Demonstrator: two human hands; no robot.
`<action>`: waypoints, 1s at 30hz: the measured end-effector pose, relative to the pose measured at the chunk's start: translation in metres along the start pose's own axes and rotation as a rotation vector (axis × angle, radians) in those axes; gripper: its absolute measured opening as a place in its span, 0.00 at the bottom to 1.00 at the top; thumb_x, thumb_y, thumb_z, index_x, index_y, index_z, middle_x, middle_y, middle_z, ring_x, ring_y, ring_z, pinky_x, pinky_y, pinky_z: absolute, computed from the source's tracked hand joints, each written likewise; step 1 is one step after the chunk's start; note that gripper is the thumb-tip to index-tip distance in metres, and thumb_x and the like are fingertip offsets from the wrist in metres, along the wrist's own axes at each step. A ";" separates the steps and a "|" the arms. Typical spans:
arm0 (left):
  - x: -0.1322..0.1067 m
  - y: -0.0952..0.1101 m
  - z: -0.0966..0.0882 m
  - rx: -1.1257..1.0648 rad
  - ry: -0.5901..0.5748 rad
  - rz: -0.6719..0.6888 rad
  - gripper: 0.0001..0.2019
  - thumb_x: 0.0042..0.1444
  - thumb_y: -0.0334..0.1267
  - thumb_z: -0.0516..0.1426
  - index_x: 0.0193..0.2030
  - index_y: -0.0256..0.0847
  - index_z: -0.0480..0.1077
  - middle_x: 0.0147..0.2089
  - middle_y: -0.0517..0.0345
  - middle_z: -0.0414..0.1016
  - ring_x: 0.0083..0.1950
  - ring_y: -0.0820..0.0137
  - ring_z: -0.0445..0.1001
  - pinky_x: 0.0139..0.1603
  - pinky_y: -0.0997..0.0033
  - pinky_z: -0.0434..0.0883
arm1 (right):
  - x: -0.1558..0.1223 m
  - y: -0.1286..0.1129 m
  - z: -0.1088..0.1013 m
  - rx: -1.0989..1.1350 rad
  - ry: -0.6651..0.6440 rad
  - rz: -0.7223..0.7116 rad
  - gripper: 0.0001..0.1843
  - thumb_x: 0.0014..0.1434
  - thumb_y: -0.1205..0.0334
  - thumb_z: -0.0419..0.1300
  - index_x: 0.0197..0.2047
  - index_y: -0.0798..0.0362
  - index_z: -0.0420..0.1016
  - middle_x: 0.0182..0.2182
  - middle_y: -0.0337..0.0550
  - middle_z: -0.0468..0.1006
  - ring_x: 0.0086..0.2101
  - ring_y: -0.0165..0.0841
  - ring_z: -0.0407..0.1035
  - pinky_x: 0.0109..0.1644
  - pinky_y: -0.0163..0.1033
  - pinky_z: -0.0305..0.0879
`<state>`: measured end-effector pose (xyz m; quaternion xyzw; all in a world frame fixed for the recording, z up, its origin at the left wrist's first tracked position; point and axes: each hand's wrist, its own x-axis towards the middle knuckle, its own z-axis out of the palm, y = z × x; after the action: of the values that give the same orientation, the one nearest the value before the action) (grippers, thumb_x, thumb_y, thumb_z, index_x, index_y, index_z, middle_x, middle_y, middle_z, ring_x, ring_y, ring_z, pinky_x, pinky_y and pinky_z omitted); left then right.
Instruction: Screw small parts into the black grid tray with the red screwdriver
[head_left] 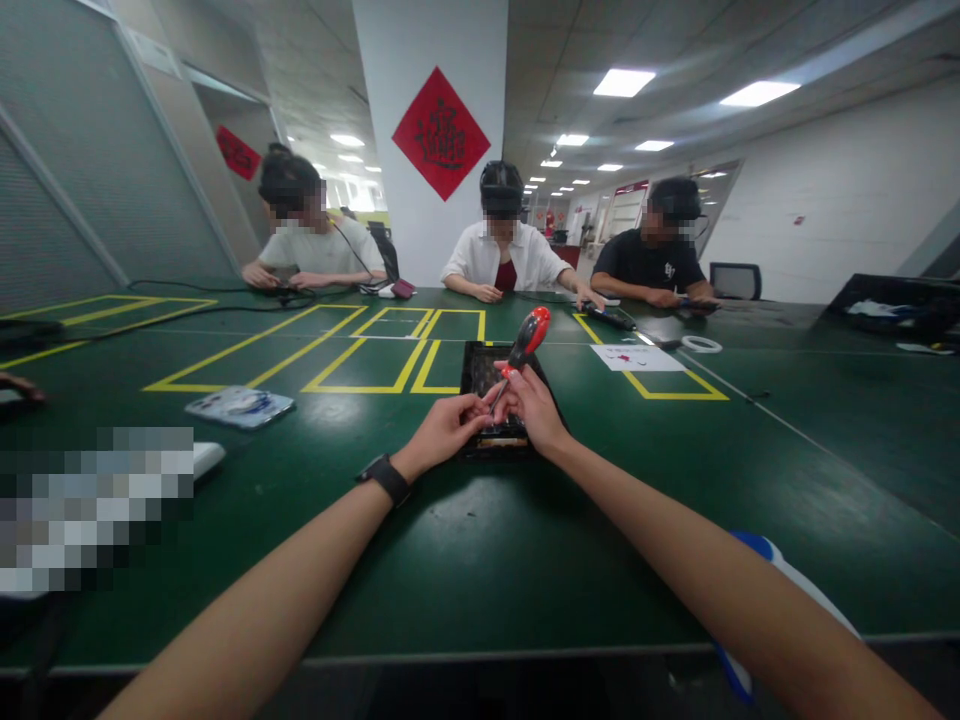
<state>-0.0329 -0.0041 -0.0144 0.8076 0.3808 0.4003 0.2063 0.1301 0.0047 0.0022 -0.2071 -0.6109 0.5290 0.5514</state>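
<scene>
My right hand (534, 405) grips a screwdriver with a red and black handle (526, 340), its tip pointing down toward my left fingers. My left hand (444, 432), with a black watch on the wrist, pinches something small I cannot make out at the screwdriver's tip. Both hands hover over a black rectangular device (480, 372) lying flat on the green table (480, 560).
Three people sit at the table's far side, hands on it. A plastic packet (240, 405) lies at the left, a white paper (636, 357) and tape ring (702, 344) at the right. Yellow tape lines mark the surface. A white and blue object (795, 580) sits by my right forearm.
</scene>
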 end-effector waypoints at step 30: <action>0.000 -0.002 0.001 0.085 0.002 0.046 0.12 0.56 0.42 0.53 0.35 0.36 0.73 0.30 0.57 0.73 0.30 0.73 0.67 0.34 0.74 0.63 | -0.001 -0.002 0.001 0.012 -0.001 0.004 0.18 0.59 0.51 0.50 0.49 0.52 0.60 0.24 0.35 0.73 0.17 0.23 0.65 0.23 0.30 0.61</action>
<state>-0.0332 -0.0027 -0.0163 0.8238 0.3790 0.3891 0.1623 0.1304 0.0034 0.0036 -0.2048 -0.6074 0.5339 0.5515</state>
